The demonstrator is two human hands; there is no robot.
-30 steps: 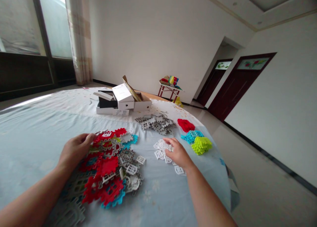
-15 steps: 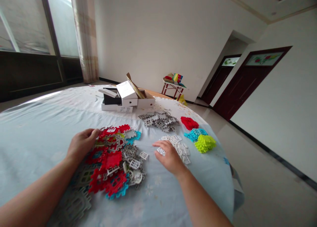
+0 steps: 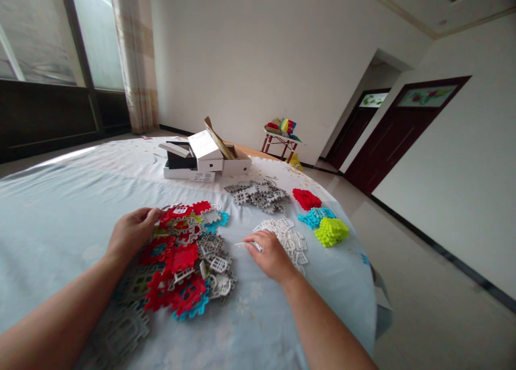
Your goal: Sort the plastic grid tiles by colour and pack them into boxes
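My right hand [image 3: 269, 254] pinches a small white plastic window piece [image 3: 250, 244], seen nearly edge-on above the cloth. Just behind that hand spreads a pile of white window pieces [image 3: 296, 244]. My left hand [image 3: 134, 231] is at the far left edge of a mixed heap, its fingers curled and thumb pressed in; what they grip, if anything, is hidden. In that heap lie red interlocking plates [image 3: 182, 258], grey plates [image 3: 212, 244], blue pieces [image 3: 193, 310] and loose white windows [image 3: 220, 265], overlapping at various angles.
Grey plates [image 3: 262, 195] are heaped farther back. Red [image 3: 306, 199], blue [image 3: 316, 218] and lime-green [image 3: 331, 232] stacks stand near the table's right edge. Open white boxes [image 3: 209, 163] sit at the back. A light-blue patterned cloth [image 3: 80, 214] covers the round table.
A white window piece that lay by my right hand is now pinched in its fingers, lifted and turned edge-on. My left hand stays at the heap's edge.
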